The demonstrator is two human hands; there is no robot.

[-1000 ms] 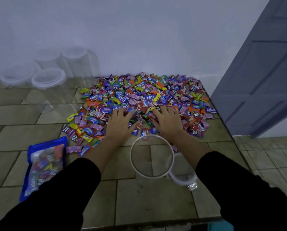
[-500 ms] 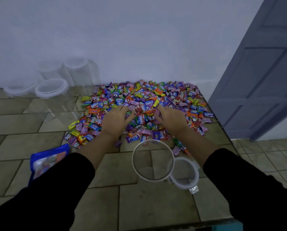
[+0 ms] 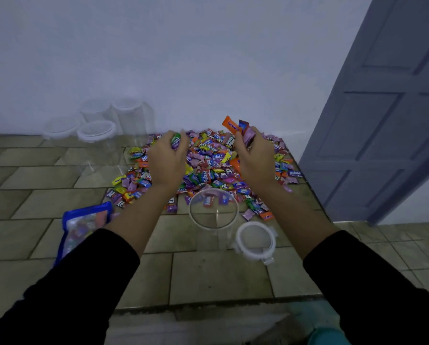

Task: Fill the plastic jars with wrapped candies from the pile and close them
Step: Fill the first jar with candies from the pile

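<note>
A wide pile of wrapped candies (image 3: 208,165) in many colours covers the tiled counter near the wall. My left hand (image 3: 167,160) grips a handful of candies lifted off the pile. My right hand (image 3: 254,155) grips another handful, with orange and purple wrappers sticking out at the top. In front of the pile stands an open clear plastic jar (image 3: 213,211) between my forearms. Its white-rimmed lid (image 3: 255,240) lies flat on the counter to the right of it.
Several clear jars and lids (image 3: 96,131) stand at the back left by the wall. A blue candy bag (image 3: 81,225) lies at the left under my left forearm. A grey-blue door (image 3: 382,108) is on the right. The counter's front edge (image 3: 208,305) runs near me.
Both hands, flat on the pile a second ago, have curled round candies and risen above the pile with handfuls. The view has tilted upward.
</note>
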